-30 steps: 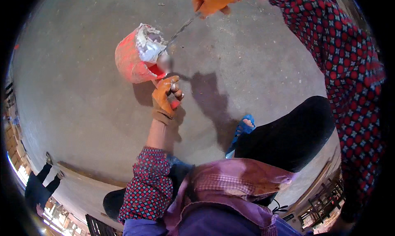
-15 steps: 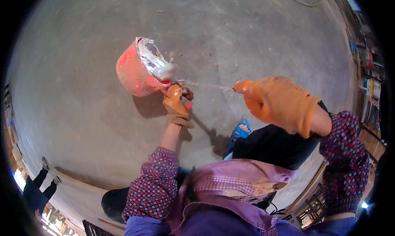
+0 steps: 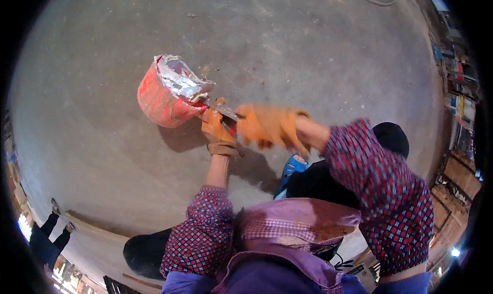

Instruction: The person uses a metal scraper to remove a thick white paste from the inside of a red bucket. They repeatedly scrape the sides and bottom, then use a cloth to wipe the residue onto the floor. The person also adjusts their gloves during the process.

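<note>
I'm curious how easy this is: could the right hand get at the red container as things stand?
Probably, yes: the right hand looks close to the red container. The left hand sits between them, but the whitish opening looks uncovered.

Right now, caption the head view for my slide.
Gloved left hand holding a white-crusted red container, blurred right hand close by, over grey floor.

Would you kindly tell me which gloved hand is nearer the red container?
The left hand: it is right at the lower right edge of the red container, whereas the right hand, blurred, is farther to the right.
</note>
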### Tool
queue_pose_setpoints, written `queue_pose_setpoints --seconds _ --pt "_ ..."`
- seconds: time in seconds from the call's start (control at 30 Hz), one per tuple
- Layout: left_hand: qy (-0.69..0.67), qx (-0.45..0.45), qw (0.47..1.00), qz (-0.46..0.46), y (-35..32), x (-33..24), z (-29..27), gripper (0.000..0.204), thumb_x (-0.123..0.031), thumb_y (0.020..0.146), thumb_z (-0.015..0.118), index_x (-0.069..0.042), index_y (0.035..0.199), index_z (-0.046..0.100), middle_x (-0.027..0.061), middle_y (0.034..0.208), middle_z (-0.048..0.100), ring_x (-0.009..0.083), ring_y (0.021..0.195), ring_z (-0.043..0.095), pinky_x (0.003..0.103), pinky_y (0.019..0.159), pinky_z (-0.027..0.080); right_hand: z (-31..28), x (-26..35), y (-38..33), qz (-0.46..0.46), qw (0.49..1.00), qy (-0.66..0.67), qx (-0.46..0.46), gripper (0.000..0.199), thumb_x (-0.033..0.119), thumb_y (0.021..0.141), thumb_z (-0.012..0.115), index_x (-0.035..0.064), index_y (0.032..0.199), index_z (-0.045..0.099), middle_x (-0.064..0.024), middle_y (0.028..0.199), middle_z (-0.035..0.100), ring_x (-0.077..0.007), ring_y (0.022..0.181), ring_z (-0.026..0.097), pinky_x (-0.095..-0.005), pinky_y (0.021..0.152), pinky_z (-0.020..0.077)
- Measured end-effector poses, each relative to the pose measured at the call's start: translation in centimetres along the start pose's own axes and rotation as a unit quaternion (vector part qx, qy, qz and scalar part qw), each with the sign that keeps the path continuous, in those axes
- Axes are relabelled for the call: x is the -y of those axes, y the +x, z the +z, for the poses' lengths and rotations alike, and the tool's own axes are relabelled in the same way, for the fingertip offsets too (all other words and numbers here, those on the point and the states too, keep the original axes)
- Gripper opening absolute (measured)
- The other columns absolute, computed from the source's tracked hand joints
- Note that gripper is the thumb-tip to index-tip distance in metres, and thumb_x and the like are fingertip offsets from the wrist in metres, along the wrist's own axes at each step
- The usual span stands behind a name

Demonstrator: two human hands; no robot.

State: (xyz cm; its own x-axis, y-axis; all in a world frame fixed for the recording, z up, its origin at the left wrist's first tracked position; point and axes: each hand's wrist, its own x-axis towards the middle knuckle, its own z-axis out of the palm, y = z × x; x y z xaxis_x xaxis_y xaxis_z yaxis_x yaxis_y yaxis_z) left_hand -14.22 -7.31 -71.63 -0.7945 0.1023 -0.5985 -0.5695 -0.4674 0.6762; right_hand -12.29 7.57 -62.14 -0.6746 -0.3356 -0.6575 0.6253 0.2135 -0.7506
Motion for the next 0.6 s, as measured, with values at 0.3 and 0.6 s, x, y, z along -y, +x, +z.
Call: queue_pose_setpoints --seconds 0.3,0.6 --pt "0.107 0.063 0.989 -0.079 0.0 -3.0 -1.9 0.029 -0.024 0.087 0.054 0.001 0.102 0.058 -0.0005 0.07 0.046 0.0124 0.06 0.047 0.027 0.056 0.041 -5.3 0.5 4.6 0.036 0.946 -0.306 -0.098 0.037 0.02 0.079 0.055 0.0031 0.111 0.06 -0.0101 0.075 0.066 -0.0177 0.055 0.055 -0.0326 0.05 0.0439" --pt "0.074 0.086 0.985 -0.131 0.6 -2.9 -2.2 0.028 -0.023 0.086 0.055 0.0 0.102 0.059 0.0 0.072 0.049 0.0125 0.06 0.047 0.027 0.057 0.041 -8.7 5.7 0.8 0.118 0.967 -0.212 -0.076 0.043 0.03 0.081 0.057 0.0068 0.117 0.058 -0.0067 0.066 0.064 -0.011 0.044 0.044 -0.0285 0.039 0.0345"
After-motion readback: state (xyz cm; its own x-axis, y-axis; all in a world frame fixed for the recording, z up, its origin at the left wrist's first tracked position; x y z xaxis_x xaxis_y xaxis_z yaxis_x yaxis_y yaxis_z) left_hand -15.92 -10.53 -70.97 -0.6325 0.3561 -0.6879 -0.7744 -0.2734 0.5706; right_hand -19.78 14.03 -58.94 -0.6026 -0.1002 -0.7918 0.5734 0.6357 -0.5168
